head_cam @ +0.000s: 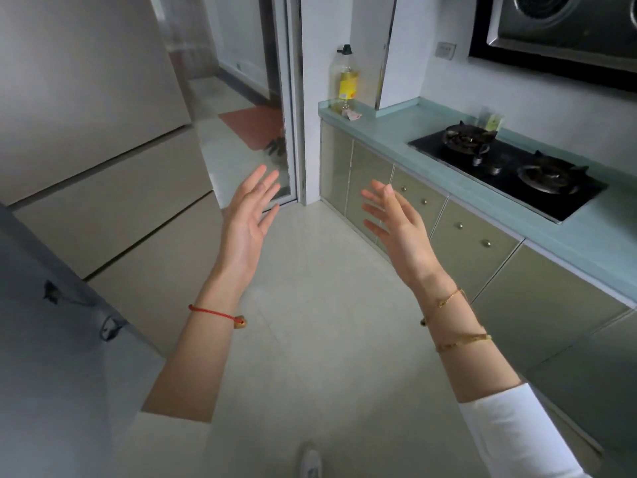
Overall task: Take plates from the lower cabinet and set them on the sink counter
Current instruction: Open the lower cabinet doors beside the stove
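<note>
The lower cabinet (472, 236) runs along the right side beneath the counter (386, 132), its pale green doors all shut and fitted with small round knobs; any plates are hidden from view, and none can be seen anywhere in the kitchen.

Both of the person's hands are raised in front of the body over the bare floor (310, 305), forearms stretched forward and slightly apart. The left hand (246, 219) has its palm turned inward, fingers spread and straight, holding nothing. The right hand (396, 222) faces it with its palm turned toward the left, fingers likewise splayed and empty. The right hand is near the cabinet doors but not touching them; the left is well apart from them.

A red cord bracelet (215, 313) circles the left wrist, and gold chain bracelets (455, 326) wrap the right forearm.

On the counter, a black gas hob (510, 167) sits toward the back edge, and a bottle of yellow oil (346, 81) stands at the far left corner.
</note>
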A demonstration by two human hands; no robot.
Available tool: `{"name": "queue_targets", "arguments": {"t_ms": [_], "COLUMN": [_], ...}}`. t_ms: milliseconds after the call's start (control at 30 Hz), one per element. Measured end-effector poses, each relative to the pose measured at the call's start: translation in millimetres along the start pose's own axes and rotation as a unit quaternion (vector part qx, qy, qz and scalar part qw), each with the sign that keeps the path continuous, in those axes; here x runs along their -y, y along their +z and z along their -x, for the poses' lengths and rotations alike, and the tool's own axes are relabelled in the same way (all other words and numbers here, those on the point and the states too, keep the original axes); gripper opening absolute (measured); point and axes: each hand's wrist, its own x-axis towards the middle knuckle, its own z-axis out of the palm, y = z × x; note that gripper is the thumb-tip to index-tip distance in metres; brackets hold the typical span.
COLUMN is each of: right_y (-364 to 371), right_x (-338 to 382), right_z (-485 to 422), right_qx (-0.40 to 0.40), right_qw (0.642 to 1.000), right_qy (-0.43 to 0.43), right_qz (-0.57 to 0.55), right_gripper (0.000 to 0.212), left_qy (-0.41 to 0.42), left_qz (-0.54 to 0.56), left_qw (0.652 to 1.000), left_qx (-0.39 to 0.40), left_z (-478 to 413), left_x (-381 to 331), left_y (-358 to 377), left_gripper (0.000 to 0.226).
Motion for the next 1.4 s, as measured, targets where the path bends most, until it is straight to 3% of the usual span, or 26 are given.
{"name": "queue_targets", "arguments": {"t_ms": [500,1133,1400], "right_y": [12.2,-34.5,-33.2], "right_x": [-49.0,-75.8,-101.7], "right_z": [-114.0,-389.5,-482.4], "right_qx": [-0.021,0.024,0.037], "right_qw": [0.999,0.998,0.997], "right_qy": [0.037,0.047,0.060], "right_qz": [-0.017,-0.029,-0.027], "right_gripper": [0.043,0.042,0.043], "left_qy": [-0.043,-0.006,-0.010], "left_qz": [0.012,-0.055,-0.034], "left_qw": [0.999,0.998,0.998], "left_qx": [-0.002,-0.007,-0.053], "left_z": [-118.6,-364.5,-446.6], "left_x": [50.7,115.1,141.9], "left_y": [-28.0,22.4,16.5], "left_gripper": [0.044,0.043,0.041]}}
